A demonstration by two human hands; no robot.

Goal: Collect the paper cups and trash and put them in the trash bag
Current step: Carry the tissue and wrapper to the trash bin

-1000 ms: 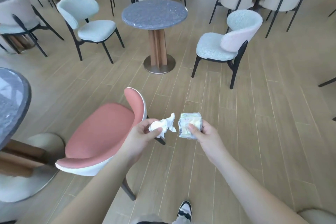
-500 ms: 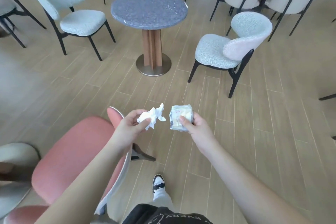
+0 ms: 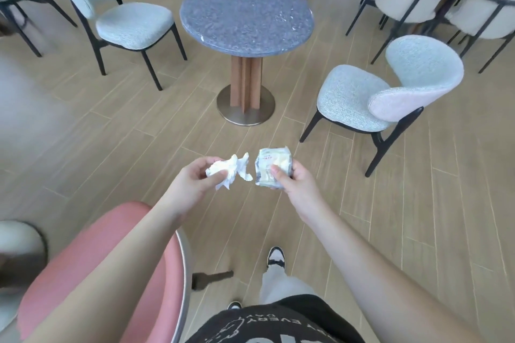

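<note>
My left hand is closed around a crumpled white tissue, held at waist height over the wooden floor. Just to its right, my right hand grips a small crinkled plastic wrapper, pale yellow and white with printing on it. The two pieces of trash are a few centimetres apart and do not touch. No paper cup and no trash bag is in view.
A round grey-blue table on a wooden pedestal stands ahead. Pale blue chairs flank it at left and right. A pink chair is beside my left arm. Cream chairs stand at the back right.
I have walked forward: the round table and blue chairs are nearer, and the pink chair has slid back to my lower left. Both hands keep their hold on the trash.
</note>
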